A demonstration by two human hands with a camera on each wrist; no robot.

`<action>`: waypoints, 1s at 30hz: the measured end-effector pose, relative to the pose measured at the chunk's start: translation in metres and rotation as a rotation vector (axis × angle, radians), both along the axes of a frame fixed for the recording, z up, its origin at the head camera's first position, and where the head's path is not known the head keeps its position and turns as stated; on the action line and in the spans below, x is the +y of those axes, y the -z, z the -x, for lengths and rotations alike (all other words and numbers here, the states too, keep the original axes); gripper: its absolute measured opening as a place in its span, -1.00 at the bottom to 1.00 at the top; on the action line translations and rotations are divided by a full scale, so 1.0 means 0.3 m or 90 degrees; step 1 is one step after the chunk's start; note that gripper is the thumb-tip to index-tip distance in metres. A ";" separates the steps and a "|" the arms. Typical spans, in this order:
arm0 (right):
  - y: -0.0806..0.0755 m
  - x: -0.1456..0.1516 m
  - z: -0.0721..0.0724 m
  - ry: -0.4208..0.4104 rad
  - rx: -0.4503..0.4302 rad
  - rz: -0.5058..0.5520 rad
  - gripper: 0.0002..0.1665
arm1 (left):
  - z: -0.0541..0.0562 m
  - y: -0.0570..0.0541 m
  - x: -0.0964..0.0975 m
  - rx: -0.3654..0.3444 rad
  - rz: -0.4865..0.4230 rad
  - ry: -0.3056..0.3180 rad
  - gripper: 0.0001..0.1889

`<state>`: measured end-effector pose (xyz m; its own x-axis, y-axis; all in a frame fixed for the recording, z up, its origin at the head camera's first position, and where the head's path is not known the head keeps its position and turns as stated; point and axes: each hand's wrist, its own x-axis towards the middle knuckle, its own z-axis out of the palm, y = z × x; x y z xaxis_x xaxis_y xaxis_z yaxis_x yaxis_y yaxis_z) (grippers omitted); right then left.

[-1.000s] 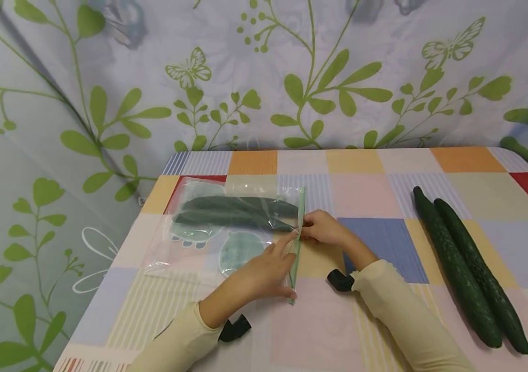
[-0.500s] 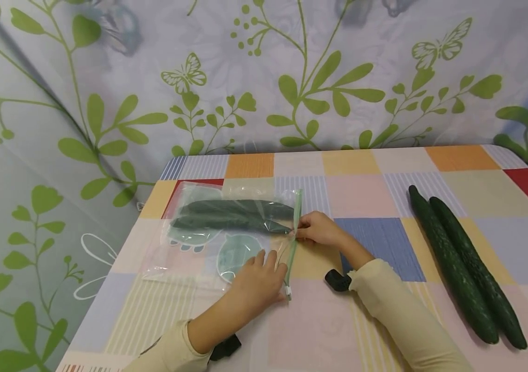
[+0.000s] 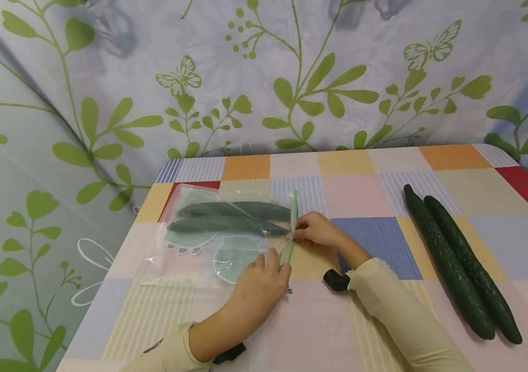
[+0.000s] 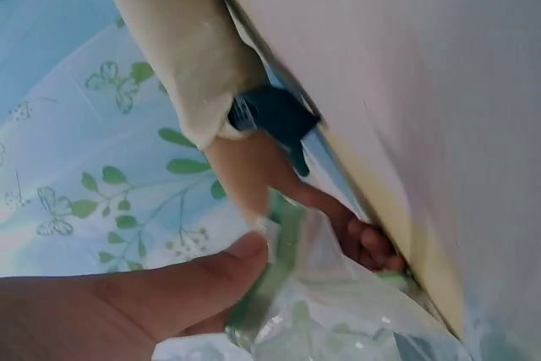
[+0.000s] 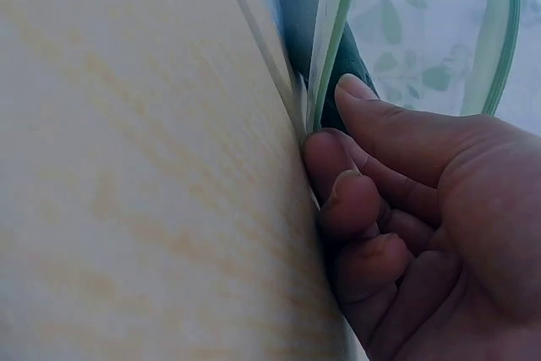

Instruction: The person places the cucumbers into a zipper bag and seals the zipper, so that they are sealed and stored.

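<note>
left hand (image 3: 258, 290) and right hand (image 3: 318, 228) are pinching the bag (image 3: 201, 264) by its strip (image 3: 294, 209). cucumbers (image 3: 219, 225) lying close inside could be jamming it.

- Cannot see the left hand (image 4: 161, 298) whole, cropped by the left wrist view's edge.
- Cannot see much of the black device (image 3: 231, 354) behind the left forearm (image 3: 210, 333).

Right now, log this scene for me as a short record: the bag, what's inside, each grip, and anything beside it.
Bag: clear plastic, green edge, on a patchwork-patterned table
Inside: two bagged cucumbers, side by side
Left grip: pinching the green edge, nearer the person
Right grip: pinching the green edge, farther along
Beside it: two loose cucumbers, off to the person's right
</note>
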<state>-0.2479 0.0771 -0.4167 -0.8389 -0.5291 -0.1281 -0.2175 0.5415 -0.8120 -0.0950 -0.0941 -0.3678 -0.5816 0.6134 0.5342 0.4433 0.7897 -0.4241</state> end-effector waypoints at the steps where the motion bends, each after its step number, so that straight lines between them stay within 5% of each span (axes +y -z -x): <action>1: -0.001 0.006 -0.001 0.003 0.000 -0.001 -0.82 | -0.001 0.001 0.007 0.011 -0.015 0.002 -0.76; 7: -0.006 0.005 -0.014 0.002 0.045 -0.019 -0.87 | -0.013 0.008 0.014 -0.015 -0.006 -0.015 -0.74; 15: -0.018 -0.012 -0.072 0.009 0.223 -0.079 -0.69 | -0.018 0.004 -0.019 -0.036 -0.034 -0.035 -0.63; 30: -0.055 0.321 -0.359 0.161 0.198 -0.210 -0.46 | -0.028 -0.003 0.020 -0.071 -0.038 -0.025 -0.57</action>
<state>-0.1403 0.1734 -0.4001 -0.9600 -0.2790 0.0216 -0.2511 0.8248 -0.5066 -0.0865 -0.0882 -0.3670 -0.6622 0.5584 0.4997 0.4532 0.8295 -0.3265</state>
